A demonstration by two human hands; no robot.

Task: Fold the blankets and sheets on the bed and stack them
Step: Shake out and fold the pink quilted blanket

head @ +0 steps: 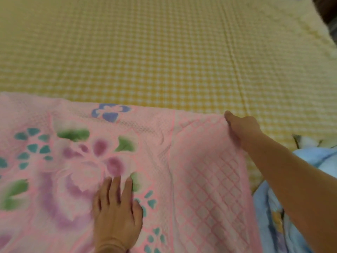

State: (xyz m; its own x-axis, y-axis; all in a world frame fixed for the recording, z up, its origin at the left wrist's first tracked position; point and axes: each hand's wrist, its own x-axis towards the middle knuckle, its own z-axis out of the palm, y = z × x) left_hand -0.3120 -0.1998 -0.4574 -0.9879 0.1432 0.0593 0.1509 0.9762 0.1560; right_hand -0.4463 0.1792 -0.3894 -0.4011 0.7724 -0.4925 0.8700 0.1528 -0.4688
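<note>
Lower left to lower centre of frame: pink textured blanket with a woven floral print in green, purple and teal [76,161], spread flat over the yellow-and-white checked bedspread [164,52]. Far edge runs roughly straight across mid-frame, from left border to the right hand. Long axis apparently left to right, though the left end runs out of view.

Lower centre: left hand [116,216], palm down, fingers straight and slightly spread, flat on the floral panel — pressing, gripping nothing. Pins the cloth near its middle.

Right of centre: lattice-patterned border strip of the same blanket, bounded by a raised seam running from far edge toward the viewer.

Right-centre: right hand [240,130] at the blanket's far right corner, fingers curled over the edge and pinching the cloth; corner slightly lifted, small creases radiating from the grip. Fingertips hidden under the fabric, so depth of hold unclear.

Key relation — bulk of the blanket lies left of the held corner, with the pressing hand between corner and far end. Judged: next fold likely carries that corner leftward across the panel, the flat hand serving as anchor or crease line.

Lower right: crumpled light-blue bedding with a faint print [273,225], heaped beside the right forearm, not yet folded. No containers in view.
</note>
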